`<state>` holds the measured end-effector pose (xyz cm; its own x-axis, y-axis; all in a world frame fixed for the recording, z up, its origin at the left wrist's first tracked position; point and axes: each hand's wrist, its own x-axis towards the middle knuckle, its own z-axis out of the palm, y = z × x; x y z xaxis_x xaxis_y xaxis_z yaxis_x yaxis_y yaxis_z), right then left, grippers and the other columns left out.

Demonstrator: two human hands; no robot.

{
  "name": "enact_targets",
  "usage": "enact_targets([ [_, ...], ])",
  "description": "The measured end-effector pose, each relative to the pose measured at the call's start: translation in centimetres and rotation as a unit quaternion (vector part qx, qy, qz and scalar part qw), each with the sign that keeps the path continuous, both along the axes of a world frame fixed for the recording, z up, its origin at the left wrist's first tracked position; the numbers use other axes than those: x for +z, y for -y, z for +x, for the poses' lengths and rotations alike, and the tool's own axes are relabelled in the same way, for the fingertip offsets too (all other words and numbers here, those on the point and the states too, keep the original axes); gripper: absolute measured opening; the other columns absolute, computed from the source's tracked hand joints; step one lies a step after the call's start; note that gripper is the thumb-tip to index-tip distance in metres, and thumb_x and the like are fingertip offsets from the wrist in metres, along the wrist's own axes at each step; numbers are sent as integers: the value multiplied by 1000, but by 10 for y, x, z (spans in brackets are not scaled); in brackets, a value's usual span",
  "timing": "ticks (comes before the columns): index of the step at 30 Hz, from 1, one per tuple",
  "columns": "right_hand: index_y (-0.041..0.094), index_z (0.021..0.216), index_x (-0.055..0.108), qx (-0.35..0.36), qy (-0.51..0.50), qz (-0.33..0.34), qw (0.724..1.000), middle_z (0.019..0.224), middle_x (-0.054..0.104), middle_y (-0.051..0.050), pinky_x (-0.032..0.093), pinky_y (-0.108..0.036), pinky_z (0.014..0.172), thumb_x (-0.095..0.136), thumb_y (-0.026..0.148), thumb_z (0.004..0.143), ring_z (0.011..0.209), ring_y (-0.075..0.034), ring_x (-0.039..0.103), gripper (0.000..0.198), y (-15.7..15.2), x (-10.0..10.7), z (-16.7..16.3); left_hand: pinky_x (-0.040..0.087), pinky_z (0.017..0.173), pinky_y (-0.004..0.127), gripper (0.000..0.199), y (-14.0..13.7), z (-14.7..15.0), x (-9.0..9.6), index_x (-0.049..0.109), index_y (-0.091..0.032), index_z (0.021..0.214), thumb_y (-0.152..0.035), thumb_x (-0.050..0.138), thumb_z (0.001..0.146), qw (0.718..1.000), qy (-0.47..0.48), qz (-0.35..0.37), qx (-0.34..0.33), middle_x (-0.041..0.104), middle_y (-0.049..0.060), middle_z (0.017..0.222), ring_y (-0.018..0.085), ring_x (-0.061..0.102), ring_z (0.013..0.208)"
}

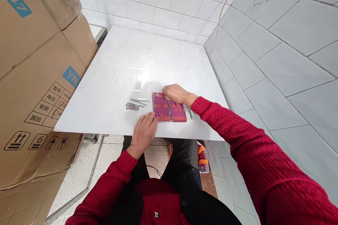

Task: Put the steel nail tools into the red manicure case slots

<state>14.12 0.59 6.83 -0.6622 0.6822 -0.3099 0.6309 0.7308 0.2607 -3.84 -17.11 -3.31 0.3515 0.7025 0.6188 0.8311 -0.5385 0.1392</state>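
Note:
An open manicure case (161, 112) lies flat near the table's front edge, its purple lining crossed by orange elastic loops and edged in red-orange trim. My left hand (144, 132) grips the lower left corner of the case, fingers together. At the upper edge near the fold, my right hand (175, 93) has its fingers closed on the case; its palm side is hidden. Left of the case lie several metal nail clippers (132, 106) and slim metal tools (139, 100). More metal tools (191, 113) rest at the right, partly covered by my right forearm.
The white table (126, 52) reaches back to a tiled wall (158, 0). Large cardboard boxes (34, 70) stand along the left. A cable (220, 14) hangs in the right corner. Below the table, a clear tub (203, 161) holds purple and orange items.

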Motion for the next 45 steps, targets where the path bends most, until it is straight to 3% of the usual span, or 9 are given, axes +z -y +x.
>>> enact_targets([
  [10,9,105,68,-3,-15,-1,1000,105,71,-18,33,-32,66,48,17,98,86,-24,65,23,-1,-1,-1,52,108,46,25,0,0,-4,68,-14,116,-15,48,101,999,19,-29,-11,68,17,133,28,63,128],
  [15,12,106,69,-43,-58,-13,997,105,72,-13,32,-31,67,50,21,97,85,-22,64,23,-3,-5,4,52,108,46,24,0,1,-4,68,-14,115,-14,48,101,999,14,-29,-7,68,17,133,27,63,127],
  [23,17,95,70,-114,-173,-32,978,89,72,-5,33,-27,67,47,19,94,73,-17,55,24,-5,-17,18,52,106,45,23,1,1,-1,68,-14,114,-14,49,101,1000,9,-22,-4,69,17,130,28,65,125],
  [29,18,95,72,-130,-199,-15,971,101,72,-6,34,-29,69,43,22,97,82,-18,58,30,-1,-14,28,52,108,47,25,1,0,-3,67,-15,116,-14,47,101,999,24,-45,-11,67,18,134,28,62,129],
  [40,16,99,72,-94,-67,-4,993,105,74,-11,31,-31,66,49,21,99,89,-23,65,24,1,-8,-1,51,109,49,27,1,0,-5,67,-16,120,-14,48,100,997,45,-57,-18,67,18,135,28,61,131],
  [45,16,99,71,-71,-64,-15,995,105,73,-11,30,-30,66,48,22,101,88,-22,64,24,-5,-8,-1,52,108,47,24,1,1,-5,68,-14,116,-14,48,101,999,27,-43,-11,68,18,133,29,63,127],
])
